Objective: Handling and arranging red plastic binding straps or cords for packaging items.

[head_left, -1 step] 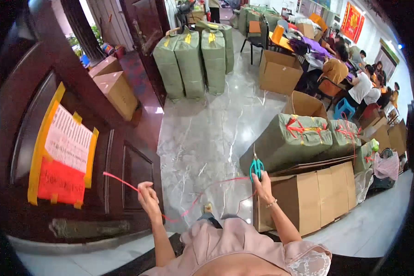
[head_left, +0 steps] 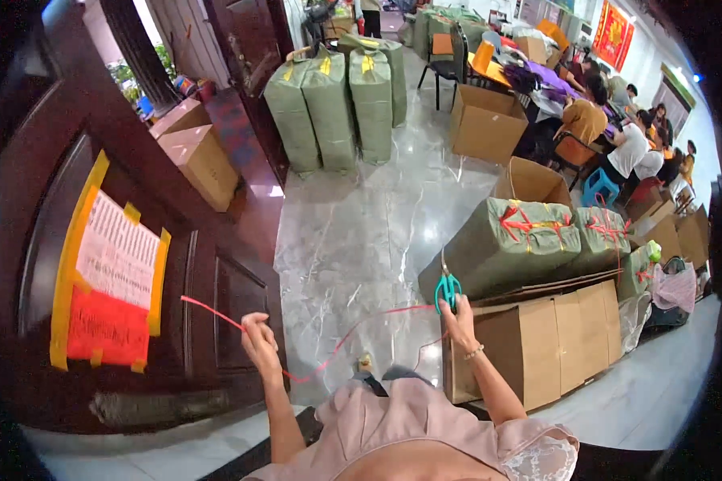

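Observation:
My left hand is closed on a thin red plastic strap, whose free end juts out to the left. From there the strap sags below and rises across to my right side. My right hand grips a pair of scissors with teal handles, their blades pointing up and away. The strap also reaches this hand, and a loose tail of it hangs down beside it; how the fingers hold it is hidden. Close by my right hand stand a flattened cardboard stack and a green wrapped bale tied with red strap.
A dark wooden door with taped papers stands at my left. Several tall green bales are ahead. Open cartons lie to the right, near people seated around a heaped table. Grey marble floor runs between.
The strap between my hands hangs in a slightly different curve. The view has shifted a little; both hands keep nearly the same place and grip.

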{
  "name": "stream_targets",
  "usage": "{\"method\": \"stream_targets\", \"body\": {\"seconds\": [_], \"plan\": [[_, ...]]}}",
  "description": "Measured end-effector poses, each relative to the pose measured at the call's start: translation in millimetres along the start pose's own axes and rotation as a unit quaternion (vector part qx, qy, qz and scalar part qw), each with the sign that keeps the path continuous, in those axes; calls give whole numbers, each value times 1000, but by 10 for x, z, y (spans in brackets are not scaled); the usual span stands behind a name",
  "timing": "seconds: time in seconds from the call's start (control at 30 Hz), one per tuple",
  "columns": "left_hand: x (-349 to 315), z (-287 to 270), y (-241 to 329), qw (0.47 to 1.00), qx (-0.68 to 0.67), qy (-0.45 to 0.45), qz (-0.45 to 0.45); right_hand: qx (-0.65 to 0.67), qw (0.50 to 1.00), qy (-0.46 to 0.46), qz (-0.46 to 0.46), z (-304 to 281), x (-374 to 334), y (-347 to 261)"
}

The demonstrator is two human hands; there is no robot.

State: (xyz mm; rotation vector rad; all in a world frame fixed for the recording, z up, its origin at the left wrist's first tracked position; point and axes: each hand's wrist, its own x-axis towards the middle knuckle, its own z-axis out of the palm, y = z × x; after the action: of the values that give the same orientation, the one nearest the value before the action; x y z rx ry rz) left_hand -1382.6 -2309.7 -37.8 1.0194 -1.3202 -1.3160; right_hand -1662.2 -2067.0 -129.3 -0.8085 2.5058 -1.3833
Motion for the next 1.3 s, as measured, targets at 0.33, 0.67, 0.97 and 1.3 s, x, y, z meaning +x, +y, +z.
{"method": "stream_targets", "body": {"seconds": [0.33,0.67,0.97,1.3], "plan": [[1781,1218,-291,997,-8,-80,-8,-40,999,15,22,590,1586,-71],[3248,2714,-626,995,-31,-95,-30,-13,999,13,46,918,3558,-201],[4576,3986,-770,988,17,-136,-65,-57,996,32,54,1225,5129,52],[6297,5516,-826,977,40,-207,-3,-139,977,111,120,1237,6724,195]]}}
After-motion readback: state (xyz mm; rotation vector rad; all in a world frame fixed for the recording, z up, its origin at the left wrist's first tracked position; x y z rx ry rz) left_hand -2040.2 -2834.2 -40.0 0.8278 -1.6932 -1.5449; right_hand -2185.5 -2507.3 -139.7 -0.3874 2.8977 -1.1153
